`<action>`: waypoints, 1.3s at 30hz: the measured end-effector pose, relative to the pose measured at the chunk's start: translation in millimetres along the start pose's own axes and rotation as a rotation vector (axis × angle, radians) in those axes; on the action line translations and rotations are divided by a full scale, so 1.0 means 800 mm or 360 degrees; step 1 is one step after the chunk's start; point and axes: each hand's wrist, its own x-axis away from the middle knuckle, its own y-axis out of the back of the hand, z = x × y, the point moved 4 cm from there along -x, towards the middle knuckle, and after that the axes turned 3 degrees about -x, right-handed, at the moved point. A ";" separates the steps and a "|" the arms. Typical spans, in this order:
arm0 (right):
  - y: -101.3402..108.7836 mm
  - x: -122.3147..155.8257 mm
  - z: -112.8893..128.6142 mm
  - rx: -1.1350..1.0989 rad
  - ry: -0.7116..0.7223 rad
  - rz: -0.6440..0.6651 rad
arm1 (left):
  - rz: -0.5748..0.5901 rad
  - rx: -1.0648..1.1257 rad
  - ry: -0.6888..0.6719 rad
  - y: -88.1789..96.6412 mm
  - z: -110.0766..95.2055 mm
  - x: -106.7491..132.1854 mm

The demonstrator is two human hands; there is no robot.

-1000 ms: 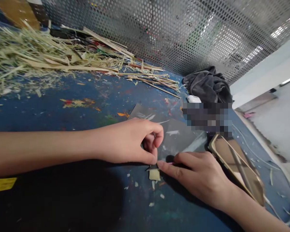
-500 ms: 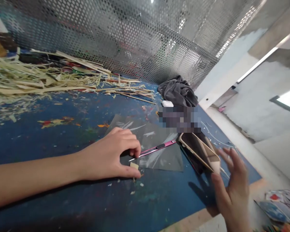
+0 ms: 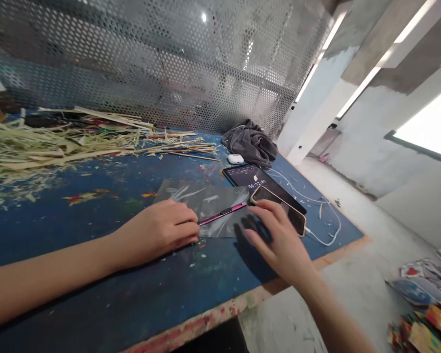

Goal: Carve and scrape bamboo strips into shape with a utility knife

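Observation:
My left hand (image 3: 165, 228) rests low over the dark sheet (image 3: 224, 229), its fingers closed together and pointing down. Whatever is under its fingertips is hidden; the tip of a pink utility knife (image 3: 224, 212) disappears beside them. The knife lies slantwise on the sheet with its black slider up. My right hand (image 3: 277, 240) hovers open, thumb and fingers apart, close to the knife's far end and in front of a phone (image 3: 294, 215). Nothing shows between its fingers. The phone overlaps a tablet (image 3: 270, 189) displaying a timer.
Pale plant strips (image 3: 59, 144) and thin sticks (image 3: 183, 147) pile up along the back left. A grey cloth (image 3: 250, 141) and a white earbud case (image 3: 235, 159) lie behind the tablet. A white cable (image 3: 329, 242) loops near the table's right edge. Perforated metal (image 3: 150, 63) stands behind.
My right hand has moved left from the phone toward the knife; the phone now lies lower. My left fingers have closed, and the small beige piece beside them is out of sight.

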 end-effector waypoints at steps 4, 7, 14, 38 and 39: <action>-0.039 -0.062 0.044 0.0218 0.0274 0.0302 | 0.0128 0.0086 0.0245 -0.003 0.008 0.008; -0.071 -0.101 0.062 0.0386 0.0357 0.0526 | 0.0187 0.0268 0.0384 -0.002 0.012 0.015; -0.111 -0.146 0.059 0.0232 0.0467 0.0523 | 0.0056 0.0709 0.1016 0.007 0.030 0.024; -0.103 -0.130 0.062 -0.0728 0.0095 0.0303 | -0.0255 0.0925 0.1475 0.011 0.044 0.027; -0.103 -0.130 0.063 -0.0760 0.0097 0.0309 | -0.0252 0.0928 0.1479 0.012 0.043 0.027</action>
